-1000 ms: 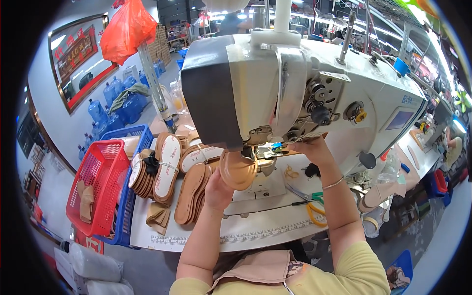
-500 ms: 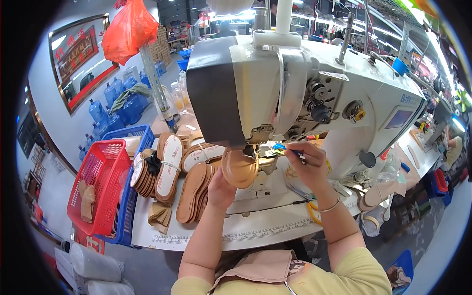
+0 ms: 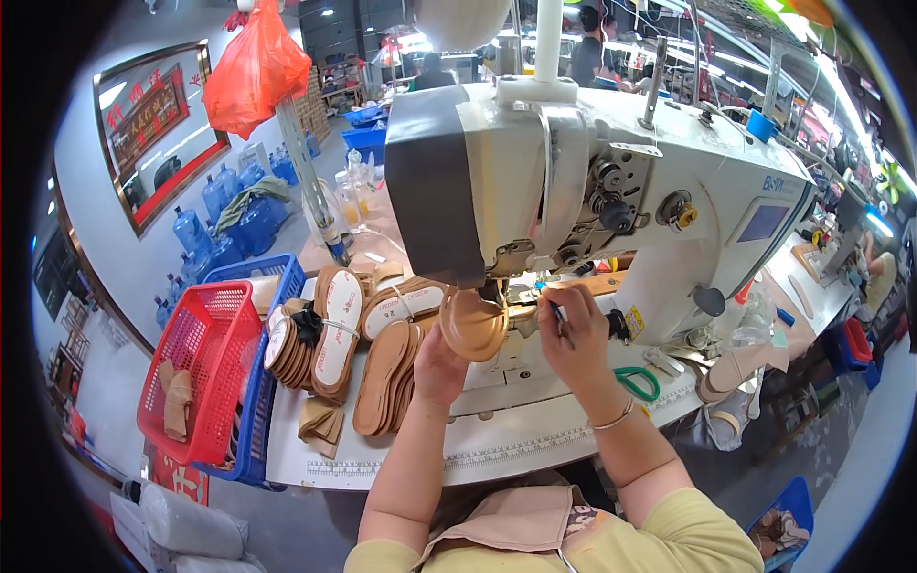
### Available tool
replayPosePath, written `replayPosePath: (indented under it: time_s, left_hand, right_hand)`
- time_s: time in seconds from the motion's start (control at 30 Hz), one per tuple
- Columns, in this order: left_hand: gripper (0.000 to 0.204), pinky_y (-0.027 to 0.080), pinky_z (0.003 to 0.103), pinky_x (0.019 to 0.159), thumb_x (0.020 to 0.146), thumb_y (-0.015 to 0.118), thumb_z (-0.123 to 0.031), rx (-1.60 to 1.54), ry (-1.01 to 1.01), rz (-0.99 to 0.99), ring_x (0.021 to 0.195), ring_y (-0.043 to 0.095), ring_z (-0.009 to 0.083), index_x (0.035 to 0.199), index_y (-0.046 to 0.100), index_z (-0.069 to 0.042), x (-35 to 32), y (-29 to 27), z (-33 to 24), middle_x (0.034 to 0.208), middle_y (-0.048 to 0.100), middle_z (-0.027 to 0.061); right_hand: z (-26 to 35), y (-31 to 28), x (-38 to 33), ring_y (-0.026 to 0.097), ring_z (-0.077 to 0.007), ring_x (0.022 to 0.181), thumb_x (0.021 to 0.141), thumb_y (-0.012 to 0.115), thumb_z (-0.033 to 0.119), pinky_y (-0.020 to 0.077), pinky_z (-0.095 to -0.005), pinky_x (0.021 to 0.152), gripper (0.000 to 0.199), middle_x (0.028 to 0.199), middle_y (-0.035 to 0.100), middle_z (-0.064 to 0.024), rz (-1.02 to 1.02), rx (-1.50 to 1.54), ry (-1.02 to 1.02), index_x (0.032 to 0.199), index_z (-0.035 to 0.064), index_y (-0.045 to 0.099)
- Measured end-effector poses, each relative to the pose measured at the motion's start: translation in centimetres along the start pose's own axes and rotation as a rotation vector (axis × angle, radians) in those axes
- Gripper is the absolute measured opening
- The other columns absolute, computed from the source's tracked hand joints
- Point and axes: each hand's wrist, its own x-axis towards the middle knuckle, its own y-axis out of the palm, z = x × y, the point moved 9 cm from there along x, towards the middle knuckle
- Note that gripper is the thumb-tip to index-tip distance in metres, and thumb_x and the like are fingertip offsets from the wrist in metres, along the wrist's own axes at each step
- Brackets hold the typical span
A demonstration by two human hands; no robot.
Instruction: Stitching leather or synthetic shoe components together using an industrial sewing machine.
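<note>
My left hand [image 3: 441,368] grips a tan leather shoe piece [image 3: 475,327] with a rounded, layered edge, held up beside the needle area of a white sewing machine [image 3: 659,143]. My right hand [image 3: 576,334] is closed on a small blue-tipped tool [image 3: 541,286], its tip near the needle. Fingers hide most of that tool, so its kind is unclear. Close to my left hand stands a stack of tan insoles [image 3: 385,377]. Beside it are insole bundles with white faces, one of them a tied bundle [image 3: 336,329].
A red basket [image 3: 153,382] sits in a blue basket [image 3: 250,449] left of the table. A ruler strip [image 3: 516,446] runs along the table's front edge. Right of my right hand lies a green loop handle [image 3: 638,384]. A red plastic bag [image 3: 253,76] hangs at upper left.
My right hand has moved a little left and down, and its fingers now cover more of the blue tool. The shoe piece stays by the needle. The whole view has shifted slightly.
</note>
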Motion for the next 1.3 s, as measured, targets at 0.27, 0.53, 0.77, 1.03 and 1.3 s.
replayPosePath:
  time_s: [0.27,0.53,0.77,1.03,1.3]
  left_hand:
    - [0.050,0.028,0.040,0.109,0.097,0.034,-0.034,-0.107,0.005,0.062,0.130,0.038,0.0224,0.139,0.034,-0.004,0.0,0.6,-0.2,0.138,0.043,0.0092]
    - [0.052,0.027,0.041,0.109,0.096,0.036,-0.036,-0.134,-0.008,-0.088,0.129,0.039,0.0248,0.137,0.037,-0.004,0.2,-1.2,0.6,0.138,0.044,0.0093]
    - [0.050,0.028,0.043,0.108,0.097,0.035,-0.035,-0.232,-0.016,0.060,0.128,0.039,0.0258,0.136,0.038,-0.003,0.2,-0.1,-0.4,0.137,0.045,0.0104]
    - [0.049,0.031,0.046,0.106,0.097,0.037,-0.035,-0.242,0.011,0.023,0.128,0.040,0.0276,0.136,0.039,-0.006,0.4,0.1,-0.1,0.137,0.045,0.0108]
    - [0.046,0.039,0.046,0.099,0.096,0.039,-0.035,-0.295,-0.016,-0.046,0.124,0.043,0.0277,0.135,0.041,-0.010,0.4,-1.3,0.0,0.136,0.045,0.0097]
  right_hand:
    - [1.6,1.7,0.0,0.055,-0.0295,0.059,0.081,0.060,0.001,0.0458,-0.0375,0.051,0.011,0.076,0.054,-0.0121,0.097,-0.189,-0.001,0.086,0.0039,0.050]
    - [1.5,2.0,-1.1,0.055,-0.0282,0.059,0.083,0.059,0.003,0.0456,-0.0360,0.052,0.011,0.078,0.053,-0.0111,-0.063,-0.267,0.192,0.088,0.0049,0.050]
    - [-4.2,-3.7,-5.3,0.055,-0.0268,0.060,0.085,0.059,0.008,0.0449,-0.0368,0.053,0.012,0.075,0.051,-0.0100,-0.089,0.000,0.273,0.076,0.0049,0.053]
    - [-5.9,2.7,-15.1,0.058,-0.0277,0.071,0.077,0.070,0.021,0.0478,-0.0380,0.067,0.019,0.102,0.053,-0.0146,0.613,-0.237,0.210,0.085,0.0051,0.062]
    - [-18.3,-5.7,-11.1,0.064,-0.0326,0.081,0.079,0.064,0.014,0.0504,-0.0393,0.072,0.018,0.080,0.065,-0.0168,0.297,-0.352,0.579,0.091,0.0022,0.066]
